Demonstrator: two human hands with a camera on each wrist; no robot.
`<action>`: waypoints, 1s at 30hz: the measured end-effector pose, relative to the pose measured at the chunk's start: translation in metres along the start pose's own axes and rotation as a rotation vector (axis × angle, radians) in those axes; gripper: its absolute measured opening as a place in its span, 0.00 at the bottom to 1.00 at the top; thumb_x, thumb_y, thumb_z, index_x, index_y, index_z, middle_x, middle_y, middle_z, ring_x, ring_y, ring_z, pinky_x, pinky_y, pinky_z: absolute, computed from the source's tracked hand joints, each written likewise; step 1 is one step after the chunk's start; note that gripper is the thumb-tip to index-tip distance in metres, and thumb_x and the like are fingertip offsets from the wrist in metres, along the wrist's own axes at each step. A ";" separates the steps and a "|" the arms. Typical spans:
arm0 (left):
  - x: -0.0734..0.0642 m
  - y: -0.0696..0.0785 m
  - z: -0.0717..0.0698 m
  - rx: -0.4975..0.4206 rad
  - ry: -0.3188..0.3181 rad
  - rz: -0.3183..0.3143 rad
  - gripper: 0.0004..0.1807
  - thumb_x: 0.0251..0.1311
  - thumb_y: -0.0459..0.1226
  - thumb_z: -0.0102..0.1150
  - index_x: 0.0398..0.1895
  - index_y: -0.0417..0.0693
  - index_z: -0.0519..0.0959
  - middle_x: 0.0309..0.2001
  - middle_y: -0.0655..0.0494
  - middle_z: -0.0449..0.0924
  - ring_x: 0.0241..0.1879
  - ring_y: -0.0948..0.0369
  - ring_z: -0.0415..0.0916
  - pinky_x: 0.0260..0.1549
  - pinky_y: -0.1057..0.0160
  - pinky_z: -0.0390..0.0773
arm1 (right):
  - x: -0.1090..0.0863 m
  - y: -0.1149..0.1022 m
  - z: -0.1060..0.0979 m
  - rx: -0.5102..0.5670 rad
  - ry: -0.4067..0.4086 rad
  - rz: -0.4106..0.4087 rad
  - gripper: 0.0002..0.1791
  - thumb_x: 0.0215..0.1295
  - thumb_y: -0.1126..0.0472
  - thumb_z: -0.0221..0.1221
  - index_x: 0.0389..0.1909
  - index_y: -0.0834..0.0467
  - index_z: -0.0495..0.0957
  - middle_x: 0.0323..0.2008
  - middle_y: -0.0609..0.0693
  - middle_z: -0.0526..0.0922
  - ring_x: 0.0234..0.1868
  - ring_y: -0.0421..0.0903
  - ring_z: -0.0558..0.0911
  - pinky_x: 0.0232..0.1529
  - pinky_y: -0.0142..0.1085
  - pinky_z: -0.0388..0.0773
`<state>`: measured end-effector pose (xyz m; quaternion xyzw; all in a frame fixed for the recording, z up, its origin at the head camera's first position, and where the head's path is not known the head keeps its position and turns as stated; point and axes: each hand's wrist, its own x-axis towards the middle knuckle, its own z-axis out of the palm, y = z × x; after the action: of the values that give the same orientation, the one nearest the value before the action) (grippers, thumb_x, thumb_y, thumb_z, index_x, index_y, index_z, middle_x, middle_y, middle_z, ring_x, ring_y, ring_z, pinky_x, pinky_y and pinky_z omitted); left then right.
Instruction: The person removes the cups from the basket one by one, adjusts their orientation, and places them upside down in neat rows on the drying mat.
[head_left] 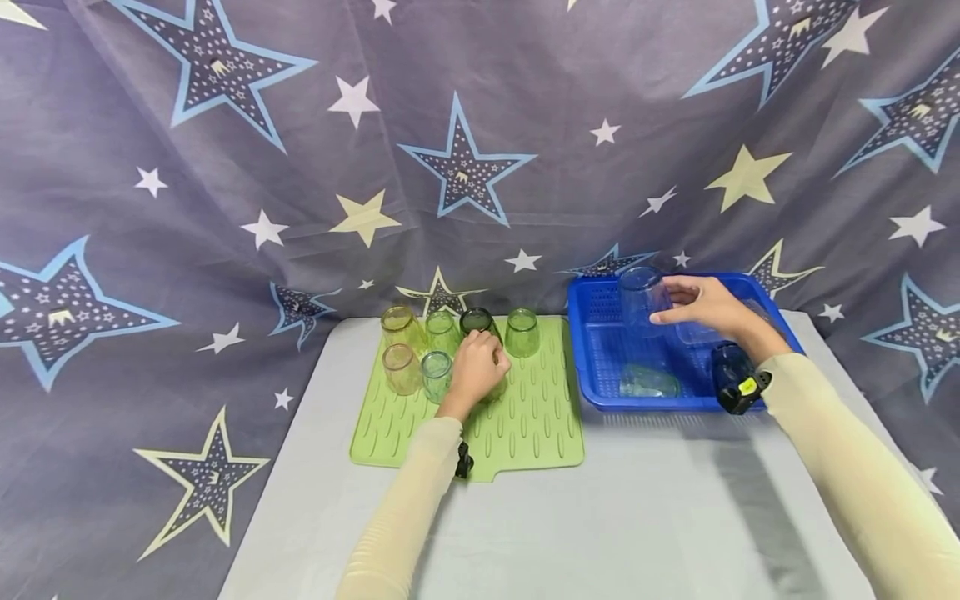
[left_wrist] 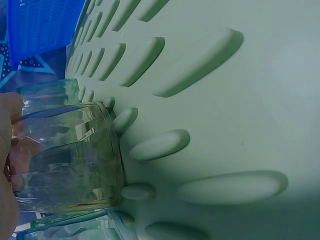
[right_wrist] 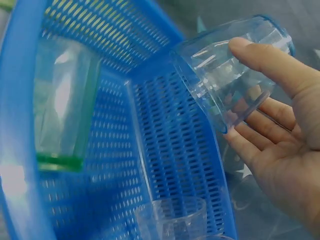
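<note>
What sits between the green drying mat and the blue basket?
Nothing: in the head view a narrow strip of bare grey table separates the green mat from the blue basket.

Glass, plastic, rubbery mat and cloth, as I see them from here.

I see a clear, glossy faceted glass (right_wrist: 227,70) in my right hand (right_wrist: 280,150), over a shiny blue plastic basket (right_wrist: 165,145) with a perforated, grid-textured wall. The yellowish glass (left_wrist: 70,155) my left hand (head_left: 476,371) holds is transparent and smooth, standing on a matt green mat (left_wrist: 225,100) that looks like soft rubber with raised ridges. The surface (head_left: 600,517) looks matt grey; the star-printed backdrop (head_left: 480,125) is creased cloth.
</note>
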<state>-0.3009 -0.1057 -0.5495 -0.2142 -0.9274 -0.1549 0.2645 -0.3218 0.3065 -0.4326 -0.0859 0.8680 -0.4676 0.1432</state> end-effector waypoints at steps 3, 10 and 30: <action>0.000 -0.001 -0.001 -0.006 0.009 -0.002 0.06 0.54 0.31 0.58 0.22 0.46 0.76 0.25 0.53 0.75 0.28 0.54 0.68 0.33 0.57 0.74 | -0.003 -0.007 -0.001 0.054 -0.008 -0.003 0.50 0.62 0.55 0.71 0.79 0.63 0.55 0.76 0.67 0.62 0.76 0.64 0.62 0.74 0.62 0.60; 0.000 -0.003 -0.002 -0.006 0.006 -0.007 0.06 0.55 0.32 0.59 0.23 0.47 0.76 0.26 0.53 0.76 0.28 0.55 0.68 0.34 0.58 0.74 | -0.008 -0.021 0.001 0.124 -0.004 -0.037 0.41 0.64 0.58 0.69 0.75 0.60 0.63 0.69 0.55 0.75 0.69 0.48 0.72 0.63 0.33 0.76; -0.001 -0.004 -0.002 -0.003 -0.039 -0.001 0.05 0.60 0.34 0.60 0.26 0.47 0.79 0.28 0.54 0.77 0.31 0.55 0.71 0.36 0.58 0.76 | -0.013 -0.029 0.028 0.200 -0.025 -0.102 0.38 0.61 0.64 0.70 0.72 0.60 0.68 0.58 0.41 0.83 0.61 0.33 0.76 0.58 0.22 0.75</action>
<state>-0.3015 -0.1103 -0.5495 -0.2172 -0.9323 -0.1524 0.2458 -0.3001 0.2722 -0.4202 -0.1210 0.8097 -0.5574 0.1381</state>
